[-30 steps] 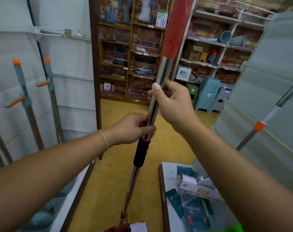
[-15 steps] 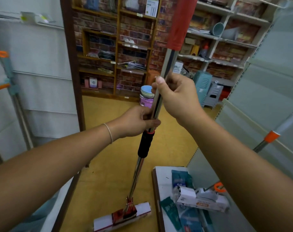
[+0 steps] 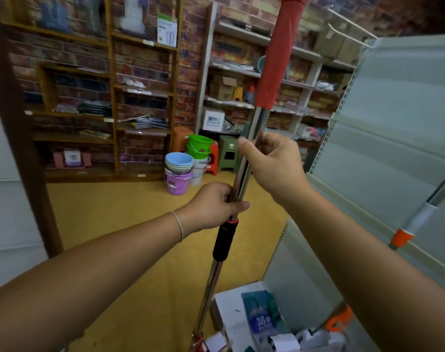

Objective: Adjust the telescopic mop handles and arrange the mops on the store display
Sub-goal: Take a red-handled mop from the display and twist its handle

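I hold a telescopic mop upright in front of me. Its steel handle runs from a red sleeve at the top down through a black twist collar to the floor. My left hand is closed around the steel tube just above the collar. My right hand grips the tube higher up, below the red sleeve. The mop head is mostly out of frame at the bottom. A second mop handle with an orange collar leans on the grey display panel at the right.
Grey display panels stand at the right, with a low white shelf of packaged goods below. Stacked plastic buckets and stools sit on the yellow floor ahead. Wooden and white shelving lines the brick back wall. A brown post stands at the left.
The view has swung right and the left-hand mops have left the frame. Both hands keep their grips on the handle. The mop head seen half a second ago has dropped below the frame.
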`<state>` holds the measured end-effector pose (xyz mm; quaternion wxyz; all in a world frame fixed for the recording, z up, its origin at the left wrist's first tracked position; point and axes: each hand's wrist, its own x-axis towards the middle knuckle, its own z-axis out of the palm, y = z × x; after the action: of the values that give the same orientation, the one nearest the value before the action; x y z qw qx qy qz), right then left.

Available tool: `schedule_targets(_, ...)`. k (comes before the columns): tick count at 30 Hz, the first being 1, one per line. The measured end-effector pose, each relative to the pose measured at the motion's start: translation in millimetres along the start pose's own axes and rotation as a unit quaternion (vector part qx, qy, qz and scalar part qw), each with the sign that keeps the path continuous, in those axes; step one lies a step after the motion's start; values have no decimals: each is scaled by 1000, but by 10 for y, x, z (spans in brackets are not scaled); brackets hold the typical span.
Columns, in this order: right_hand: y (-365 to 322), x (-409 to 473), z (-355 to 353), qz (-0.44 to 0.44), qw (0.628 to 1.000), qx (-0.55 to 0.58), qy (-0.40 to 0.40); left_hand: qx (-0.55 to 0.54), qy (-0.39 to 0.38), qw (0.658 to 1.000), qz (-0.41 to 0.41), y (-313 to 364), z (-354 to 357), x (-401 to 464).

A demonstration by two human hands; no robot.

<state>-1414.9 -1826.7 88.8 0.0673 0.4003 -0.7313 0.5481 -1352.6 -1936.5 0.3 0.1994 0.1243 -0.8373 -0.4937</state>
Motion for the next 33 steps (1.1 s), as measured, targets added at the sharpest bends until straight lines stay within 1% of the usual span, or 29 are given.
schedule_targets(4, 180, 290, 44, 19, 999, -18, 30, -25, -31, 999, -3, -84, -8, 409)
schedule_targets(8, 484, 613, 50, 40, 997, -27, 55, -103, -80, 991, 9, -136, 3, 854)
schedule_targets(12, 791, 919, 56, 45, 997, -25, 51, -168, -117, 979, 22, -196, 56, 1284)
schedule_targets(15, 997, 1212, 14, 42, 998, -18, 43, -209, -123, 970, 13, -257, 117, 1613)
schedule_targets(19, 1174, 1600, -84, 28, 999, -24, 30, -207, -120, 971, 21, -172, 181, 2049)
schedule_targets(27, 1447, 2253, -412, 16, 997, -51, 57, -199, -119, 972, 23, 72, 378, 2797)
schedule_targets(33, 1566, 2606, -471, 15, 995, -62, 74, -188, -129, 973, 27, 73, 454, 3213)
